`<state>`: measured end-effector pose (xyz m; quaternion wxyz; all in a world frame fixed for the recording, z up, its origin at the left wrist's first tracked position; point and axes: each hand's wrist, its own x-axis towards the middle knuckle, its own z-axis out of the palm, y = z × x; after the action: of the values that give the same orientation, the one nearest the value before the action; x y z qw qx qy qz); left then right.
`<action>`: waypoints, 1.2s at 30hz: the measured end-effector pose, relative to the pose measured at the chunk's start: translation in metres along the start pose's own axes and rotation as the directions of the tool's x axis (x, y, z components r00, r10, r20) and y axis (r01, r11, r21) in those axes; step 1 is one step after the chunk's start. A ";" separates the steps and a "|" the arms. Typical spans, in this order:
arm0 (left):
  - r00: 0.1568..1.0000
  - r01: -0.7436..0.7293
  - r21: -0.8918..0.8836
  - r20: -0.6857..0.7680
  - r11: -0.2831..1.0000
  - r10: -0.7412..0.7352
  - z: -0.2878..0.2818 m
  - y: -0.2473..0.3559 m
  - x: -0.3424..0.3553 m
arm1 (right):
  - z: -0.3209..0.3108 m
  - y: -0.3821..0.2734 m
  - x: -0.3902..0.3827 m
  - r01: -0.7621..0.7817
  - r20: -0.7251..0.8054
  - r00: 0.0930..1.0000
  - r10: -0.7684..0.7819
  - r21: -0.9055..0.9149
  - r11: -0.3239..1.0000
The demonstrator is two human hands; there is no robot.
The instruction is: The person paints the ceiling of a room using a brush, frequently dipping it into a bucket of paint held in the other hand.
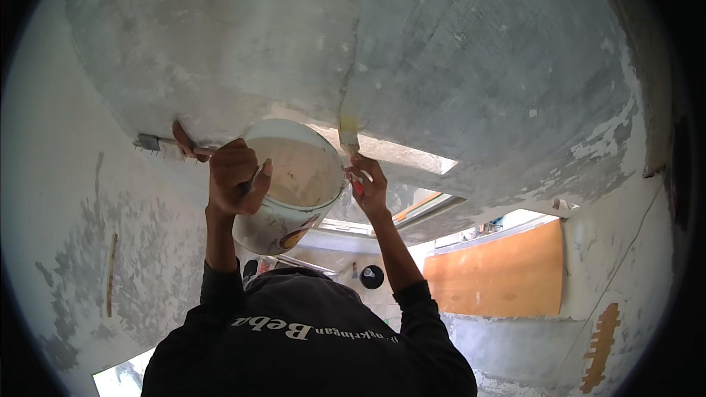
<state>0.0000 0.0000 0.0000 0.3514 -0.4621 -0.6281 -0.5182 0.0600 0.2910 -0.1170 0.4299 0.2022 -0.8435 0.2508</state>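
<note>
My left hand (237,179) is closed at the left rim of a pale bucket (254,231), thumb pointing up beside the opening. Inside the bucket is a beige, wet-looking mix (298,169). To the right of the bucket, my right hand (370,185) grips a paintbrush (349,134) with some red on its handle. Its pale yellowish bristles touch the grey wall (456,51) at the lower end of a dark vertical crack (356,11). Just left of my left hand is a brown curved piece (185,140); whether I hold it is unclear.
A small grey box (149,142) sits left of the brown piece. Below the grey wall there is a window-like opening (412,209). An orange panel (496,268) stands at the right. A round black object (372,276) lies far below, and a jagged brown strip (601,349) shows at lower right.
</note>
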 end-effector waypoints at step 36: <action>0.996 0.009 0.041 0.090 0.999 -0.013 -0.016 0.001 -0.003 | -0.012 -0.012 0.007 -0.266 -0.192 0.941 0.277 0.085 0.960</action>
<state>0.0016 -0.0165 0.0011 0.3290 -0.4743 -0.6563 -0.4859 0.0703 0.2877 -0.1021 0.4687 0.0697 -0.8075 0.3512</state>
